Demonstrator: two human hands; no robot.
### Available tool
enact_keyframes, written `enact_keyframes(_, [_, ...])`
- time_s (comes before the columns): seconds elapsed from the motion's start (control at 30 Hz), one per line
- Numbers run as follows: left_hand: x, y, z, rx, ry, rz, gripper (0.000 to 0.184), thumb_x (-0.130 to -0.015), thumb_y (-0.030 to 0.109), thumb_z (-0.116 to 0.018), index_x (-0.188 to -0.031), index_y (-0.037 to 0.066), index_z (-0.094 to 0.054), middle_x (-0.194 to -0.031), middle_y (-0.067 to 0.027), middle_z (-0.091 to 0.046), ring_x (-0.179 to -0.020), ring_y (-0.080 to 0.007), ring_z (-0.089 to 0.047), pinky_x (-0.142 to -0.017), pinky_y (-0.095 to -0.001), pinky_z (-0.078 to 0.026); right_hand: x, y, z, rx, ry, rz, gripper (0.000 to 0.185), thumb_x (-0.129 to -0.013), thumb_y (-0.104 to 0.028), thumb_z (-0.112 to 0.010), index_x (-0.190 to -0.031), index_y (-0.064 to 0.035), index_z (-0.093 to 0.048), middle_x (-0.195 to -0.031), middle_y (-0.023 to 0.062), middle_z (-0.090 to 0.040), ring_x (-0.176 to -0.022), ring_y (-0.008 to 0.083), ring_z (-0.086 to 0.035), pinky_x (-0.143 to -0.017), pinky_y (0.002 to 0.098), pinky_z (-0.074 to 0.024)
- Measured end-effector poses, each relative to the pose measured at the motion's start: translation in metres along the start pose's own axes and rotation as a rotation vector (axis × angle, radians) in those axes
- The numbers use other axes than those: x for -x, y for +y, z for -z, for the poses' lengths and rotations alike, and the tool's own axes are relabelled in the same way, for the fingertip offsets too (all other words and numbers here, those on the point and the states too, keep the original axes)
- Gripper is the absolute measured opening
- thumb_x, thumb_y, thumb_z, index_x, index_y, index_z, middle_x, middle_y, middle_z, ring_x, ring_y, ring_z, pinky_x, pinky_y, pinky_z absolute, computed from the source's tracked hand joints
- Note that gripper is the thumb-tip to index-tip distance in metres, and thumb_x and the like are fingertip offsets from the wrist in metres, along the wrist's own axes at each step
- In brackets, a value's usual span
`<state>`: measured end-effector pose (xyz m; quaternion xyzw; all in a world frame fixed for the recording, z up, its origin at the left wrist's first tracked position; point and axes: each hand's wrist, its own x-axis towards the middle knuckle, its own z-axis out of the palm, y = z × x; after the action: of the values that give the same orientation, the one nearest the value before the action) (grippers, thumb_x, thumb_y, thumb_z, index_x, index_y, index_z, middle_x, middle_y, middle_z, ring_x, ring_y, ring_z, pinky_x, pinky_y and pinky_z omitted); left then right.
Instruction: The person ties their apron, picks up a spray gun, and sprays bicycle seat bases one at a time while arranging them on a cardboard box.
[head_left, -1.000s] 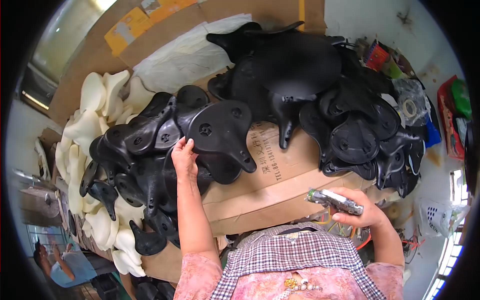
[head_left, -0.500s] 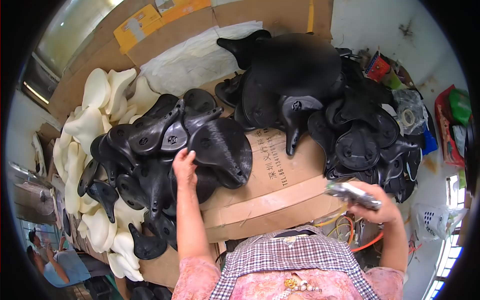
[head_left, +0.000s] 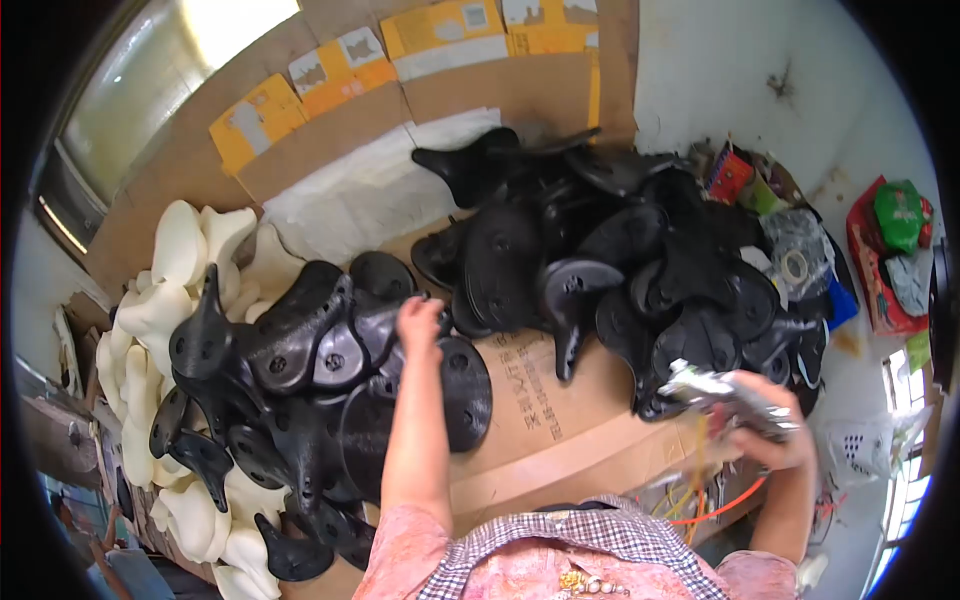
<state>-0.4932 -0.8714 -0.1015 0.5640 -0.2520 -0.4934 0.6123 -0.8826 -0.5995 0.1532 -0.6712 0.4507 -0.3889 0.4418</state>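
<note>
My left hand [head_left: 421, 322] is closed at the narrow nose of a black bicycle saddle shell [head_left: 338, 358], on top of the left heap. Its fingertips are partly blurred. Beside and below my wrist lies another wide black shell [head_left: 464, 395]. At the right, my right hand [head_left: 770, 440] is wrapped round a silver tool [head_left: 735, 397], which looks like an air staple gun. The tool is smeared by motion and points to the left, in front of the right heap of black saddle shells [head_left: 695, 340].
Cream foam saddle pads [head_left: 150, 350] are piled at the far left. Brown cardboard [head_left: 520, 385] covers the table between the heaps. An orange hose [head_left: 722, 508] hangs below my right hand. Plastic bags [head_left: 885, 250] hang on the right wall. Another person [head_left: 125, 565] is at the lower left.
My left hand has moved right onto another shell's nose. The scuffed shell it touched has left that spot, and a shell now stands nose-up at the heap's left. The view has tilted up.
</note>
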Motion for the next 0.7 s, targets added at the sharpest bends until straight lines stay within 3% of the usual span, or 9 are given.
enact_keyframes(0.03, [-0.020, -0.020, -0.016, -0.178, -0.151, -0.007, 0.056, -0.068, 0.008, -0.075, -0.117, -0.005, -0.054, -0.098, -0.0102, -0.063, -0.085, -0.0192, -0.060, -0.076, -0.0303, -0.048, -0.012, 0.023, -0.008, -0.120, -0.019, -0.022, 0.056, -0.082, -0.008, -0.068, -0.132, 0.0028, -0.044, -0.105, 0.0144, -0.062, -0.084, 0.0187, -0.063, -0.076, 0.0329, -0.0513])
enact_keyframes(0.07, [-0.026, -0.026, -0.036, -0.331, -0.150, -0.044, 0.066, -0.065, 0.012, -0.077, -0.122, -0.008, -0.052, -0.109, -0.0144, -0.063, -0.100, -0.0259, -0.059, -0.091, -0.0351, -0.045, -0.024, 0.034, -0.014, -0.245, -0.032, -0.097, 0.056, -0.082, -0.003, -0.067, -0.133, 0.0029, -0.043, -0.107, 0.0133, -0.062, -0.086, 0.0171, -0.062, -0.076, 0.0329, -0.0520])
enact_keyframes(0.13, [-0.067, -0.052, -0.055, -0.306, -0.289, 0.006, 0.074, -0.061, 0.012, -0.078, -0.126, -0.008, -0.050, -0.123, -0.0184, -0.058, -0.112, -0.0283, -0.056, -0.096, -0.0351, -0.043, -0.046, 0.055, -0.022, -0.349, -0.043, -0.155, 0.057, -0.083, 0.000, -0.065, -0.135, 0.0029, -0.042, -0.108, 0.0115, -0.062, -0.088, 0.0156, -0.061, -0.078, 0.0318, -0.0523])
enact_keyframes(0.2, [-0.071, -0.045, -0.072, -0.271, -0.288, -0.077, 0.073, -0.060, 0.010, -0.079, -0.125, -0.008, -0.051, -0.120, -0.0168, -0.060, -0.108, -0.0277, -0.058, -0.096, -0.0344, -0.044, -0.068, 0.065, -0.027, -0.388, -0.069, -0.147, 0.057, -0.084, -0.001, -0.065, -0.136, 0.0026, -0.042, -0.107, 0.0099, -0.062, -0.088, 0.0143, -0.061, -0.078, 0.0297, -0.0523])
enact_keyframes(0.27, [-0.063, -0.021, -0.075, -0.341, -0.345, 0.000, 0.070, -0.061, 0.010, -0.079, -0.123, -0.007, -0.052, -0.116, -0.0149, -0.062, -0.104, -0.0257, -0.060, -0.093, -0.0329, -0.045, -0.084, 0.084, -0.022, -0.268, -0.147, -0.136, 0.056, -0.084, -0.003, -0.065, -0.136, 0.0000, -0.044, -0.098, 0.0064, -0.062, -0.084, 0.0106, -0.059, -0.073, 0.0245, -0.0506])
enact_keyframes(0.4, [-0.057, -0.025, -0.036, -0.215, -0.368, 0.033, 0.062, -0.061, 0.008, -0.079, -0.116, -0.007, -0.056, -0.112, -0.0132, -0.063, -0.098, -0.0228, -0.061, -0.089, -0.0315, -0.047, -0.111, 0.099, -0.033, -0.349, -0.128, -0.134, 0.055, -0.085, -0.008, -0.065, -0.136, -0.0010, -0.045, -0.097, 0.0047, -0.062, -0.082, 0.0093, -0.057, -0.075, 0.0246, -0.0492])
enact_keyframes(0.53, [0.016, 0.047, 0.002, -0.370, -0.218, -0.407, 0.043, -0.064, 0.007, -0.076, -0.102, -0.003, -0.060, -0.092, -0.0088, -0.060, -0.084, -0.0184, -0.058, -0.079, -0.0315, -0.048, -0.125, 0.102, -0.048, -0.313, -0.151, -0.112, 0.053, -0.085, -0.010, -0.065, -0.133, 0.0017, -0.046, -0.099, 0.0066, -0.062, -0.083, 0.0104, -0.057, -0.078, 0.0269, -0.0493])
enact_keyframes(0.57, [0.038, 0.063, 0.008, -0.582, -0.114, -0.652, 0.041, -0.062, 0.008, -0.076, -0.098, -0.003, -0.059, -0.089, -0.0094, -0.056, -0.082, -0.0212, -0.057, -0.077, -0.0329, -0.048, -0.125, 0.103, -0.054, -0.318, -0.143, -0.107, 0.053, -0.085, -0.010, -0.066, -0.132, 0.0020, -0.046, -0.097, 0.0065, -0.062, -0.082, 0.0108, -0.058, -0.078, 0.0272, -0.0496])
enact_keyframes(0.7, [0.125, 0.067, 0.012, -0.961, -0.013, -0.846, 0.062, -0.061, 0.010, -0.076, -0.115, -0.004, -0.049, -0.100, -0.0171, -0.049, -0.091, -0.0321, -0.053, -0.082, -0.0369, -0.045, -0.119, 0.096, -0.067, -0.320, -0.193, -0.110, 0.053, -0.085, -0.007, -0.065, -0.134, 0.0018, -0.045, -0.097, 0.0071, -0.062, -0.083, 0.0112, -0.059, -0.077, 0.0275, -0.0504])
